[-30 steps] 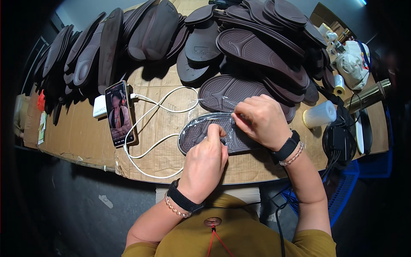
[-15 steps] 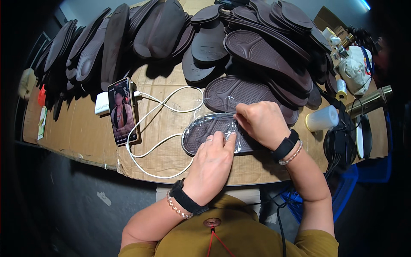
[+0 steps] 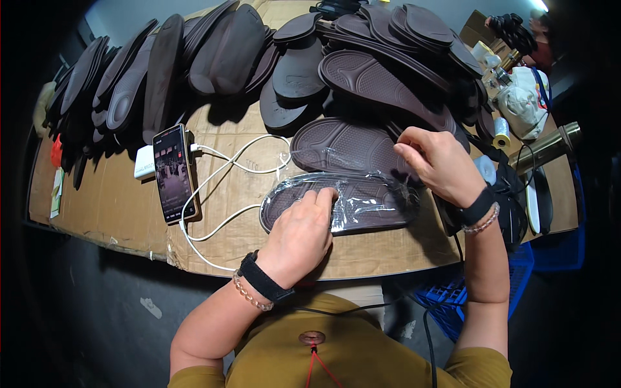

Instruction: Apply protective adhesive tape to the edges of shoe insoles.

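Observation:
A dark brown shoe sole (image 3: 362,194) lies on the cardboard table cover, wrapped in shiny clear film that is crinkled at its right end. My left hand (image 3: 303,223) rests on its left half, fingers slightly bent and laid over the film, not wrapped round the sole. Above and to the right of the sole's right end, my right hand (image 3: 441,161) is raised with its fingers curled in and the thumb close to them. Whether something thin is between those fingertips I cannot make out. Just behind the wrapped sole lies an unwrapped brown sole (image 3: 336,143).
Stacks of dark soles (image 3: 381,81) line the back of the cardboard-covered table (image 3: 220,249). A phone (image 3: 173,178) leans on a white box (image 3: 143,163) at left, with a looping white cable (image 3: 226,223). At right are a tape roll (image 3: 501,131), a brass-coloured cylinder (image 3: 550,147) and black cords.
My right hand has left the sole's film and moved up and right. My left hand stays on the sole, its fingers now more bent. The view has shifted slightly.

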Available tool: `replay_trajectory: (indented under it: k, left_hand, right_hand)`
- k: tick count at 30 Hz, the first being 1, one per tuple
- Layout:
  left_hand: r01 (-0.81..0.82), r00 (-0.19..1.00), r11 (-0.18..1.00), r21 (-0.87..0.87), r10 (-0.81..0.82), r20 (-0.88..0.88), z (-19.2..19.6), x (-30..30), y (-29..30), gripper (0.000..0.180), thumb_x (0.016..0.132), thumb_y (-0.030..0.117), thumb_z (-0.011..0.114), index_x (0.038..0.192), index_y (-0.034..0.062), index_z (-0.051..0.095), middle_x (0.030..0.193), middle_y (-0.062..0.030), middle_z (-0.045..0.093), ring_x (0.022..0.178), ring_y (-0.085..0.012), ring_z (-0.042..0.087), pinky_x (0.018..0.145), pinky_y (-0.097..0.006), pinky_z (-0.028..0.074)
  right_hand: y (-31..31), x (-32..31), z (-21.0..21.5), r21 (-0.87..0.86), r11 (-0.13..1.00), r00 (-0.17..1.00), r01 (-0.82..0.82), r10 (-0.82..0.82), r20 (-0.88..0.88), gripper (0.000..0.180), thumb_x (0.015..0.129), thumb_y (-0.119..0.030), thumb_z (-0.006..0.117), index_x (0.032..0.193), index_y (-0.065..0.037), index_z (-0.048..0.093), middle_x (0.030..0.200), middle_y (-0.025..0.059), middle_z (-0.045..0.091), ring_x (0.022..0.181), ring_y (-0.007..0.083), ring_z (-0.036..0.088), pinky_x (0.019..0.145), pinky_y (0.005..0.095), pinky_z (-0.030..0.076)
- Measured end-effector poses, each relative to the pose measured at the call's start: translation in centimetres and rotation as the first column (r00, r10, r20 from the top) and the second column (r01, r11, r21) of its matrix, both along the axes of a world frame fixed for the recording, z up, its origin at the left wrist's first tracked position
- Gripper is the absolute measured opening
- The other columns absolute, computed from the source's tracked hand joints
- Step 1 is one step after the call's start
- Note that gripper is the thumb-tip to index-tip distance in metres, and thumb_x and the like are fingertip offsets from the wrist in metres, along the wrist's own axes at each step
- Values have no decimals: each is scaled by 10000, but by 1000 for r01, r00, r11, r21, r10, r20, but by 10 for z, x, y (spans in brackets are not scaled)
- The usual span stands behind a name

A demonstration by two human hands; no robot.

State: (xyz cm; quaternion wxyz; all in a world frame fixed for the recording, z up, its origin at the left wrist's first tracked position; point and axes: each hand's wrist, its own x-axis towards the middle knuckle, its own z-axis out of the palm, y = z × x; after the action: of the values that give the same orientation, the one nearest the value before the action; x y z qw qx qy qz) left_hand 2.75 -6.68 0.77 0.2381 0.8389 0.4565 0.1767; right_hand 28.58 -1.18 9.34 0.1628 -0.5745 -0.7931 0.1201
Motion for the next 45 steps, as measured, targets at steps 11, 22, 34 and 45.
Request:
replay_trajectory:
  k: [11, 22, 34, 45]
  left_hand:
    - [3, 987, 997, 74, 9, -161, 19, 10, -5, 418, 863, 22, 679, 1275, 5, 614, 1012, -190, 625, 981, -373, 664, 864, -446, 555]
    - [204, 977, 964, 172, -190, -98, 12, 55, 1, 449, 812, 17, 698, 1253, 17, 618, 1065, -165, 642, 990, -360, 642, 874, -445, 533]
    - [263, 960, 956, 130, -246, -134, 15, 58, 14, 602, 766, 48, 746, 1347, 76, 592, 1112, -154, 618, 975, -361, 642, 848, -456, 562]
    - [226, 963, 956, 187, -191, -190, 9, 63, 9, 547, 775, 29, 705, 1316, 84, 642, 1102, -129, 624, 1009, -350, 644, 852, -469, 564]
  right_hand:
    - [8, 1, -28, -173, 982, 980, 70, -35, 197, 154, 776, -175, 794, 827, -33, 765, 819, 195, 747, 838, 371, 746, 774, 459, 593]
    - [-4, 14, -16, -23, 994, 989, 109, -106, 106, 95, 801, -123, 742, 828, -34, 763, 825, 173, 746, 834, 356, 746, 764, 439, 595]
    - [-2, 30, 2, 35, 997, 995, -73, 70, 75, 111, 825, -106, 745, 891, -18, 740, 815, 166, 729, 806, 348, 734, 760, 424, 582]
    - [-15, 16, 1, 10, 952, 926, -307, 296, 236, 180, 843, -65, 674, 987, -81, 780, 862, 142, 708, 857, 353, 715, 748, 459, 579]
